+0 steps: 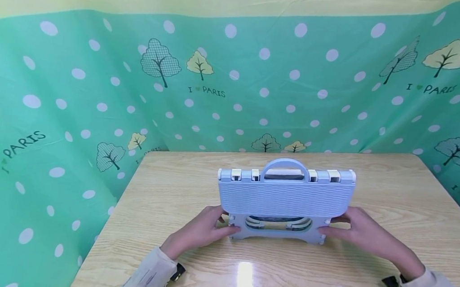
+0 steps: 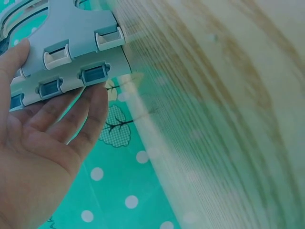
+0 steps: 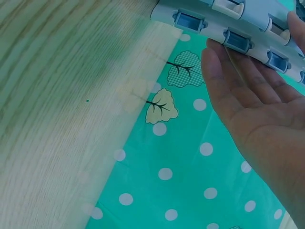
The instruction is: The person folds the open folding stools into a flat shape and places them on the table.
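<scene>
A light blue plastic folding stool (image 1: pixel 284 197) stands on the table, its woven-pattern panel tilted and an arched handle at its top. Below that panel, a leg panel with an oval opening shows. The left hand (image 1: pixel 207 227) grips the stool's left side, thumb on the near face of the leg panel and fingers behind. On the opposite side the right hand (image 1: pixel 362 233) holds the leg panel the same way. Both wrist views show hinge slots along the stool's edge, with the left hand's fingers (image 2: pixel 90 112) and the right hand's fingers (image 3: pixel 238 78) against its far side.
The wooden table (image 1: pixel 170 179) extends around the stool on every side. Behind and to the left hangs a green polka-dot cloth (image 1: pixel 200 114) printed with trees. A bright light reflection lies on the table's near part.
</scene>
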Action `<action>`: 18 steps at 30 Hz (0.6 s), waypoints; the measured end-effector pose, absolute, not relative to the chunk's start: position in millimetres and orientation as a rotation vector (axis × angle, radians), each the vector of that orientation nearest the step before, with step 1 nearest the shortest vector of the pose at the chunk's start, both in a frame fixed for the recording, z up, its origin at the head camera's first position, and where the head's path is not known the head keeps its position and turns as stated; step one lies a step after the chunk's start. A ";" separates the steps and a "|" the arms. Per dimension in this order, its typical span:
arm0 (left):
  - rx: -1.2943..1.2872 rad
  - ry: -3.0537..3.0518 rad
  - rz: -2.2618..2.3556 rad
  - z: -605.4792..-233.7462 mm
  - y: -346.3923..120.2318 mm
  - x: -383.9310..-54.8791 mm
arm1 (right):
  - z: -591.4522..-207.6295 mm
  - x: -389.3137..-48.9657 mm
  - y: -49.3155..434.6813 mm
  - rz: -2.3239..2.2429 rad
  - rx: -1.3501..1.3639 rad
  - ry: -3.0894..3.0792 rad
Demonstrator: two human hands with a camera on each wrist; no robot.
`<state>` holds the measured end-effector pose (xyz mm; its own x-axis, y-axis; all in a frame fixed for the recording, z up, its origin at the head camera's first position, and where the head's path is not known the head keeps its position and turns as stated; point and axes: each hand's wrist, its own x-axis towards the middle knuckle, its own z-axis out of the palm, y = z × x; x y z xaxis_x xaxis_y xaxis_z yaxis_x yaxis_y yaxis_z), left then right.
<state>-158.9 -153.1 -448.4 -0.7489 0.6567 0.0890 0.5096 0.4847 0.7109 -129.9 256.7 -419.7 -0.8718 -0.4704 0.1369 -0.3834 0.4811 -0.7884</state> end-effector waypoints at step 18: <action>0.993 2.530 1.117 -446.8 -151.3 -159.4 | -420.0 -130.6 256.5 -1.373 -0.755 2.608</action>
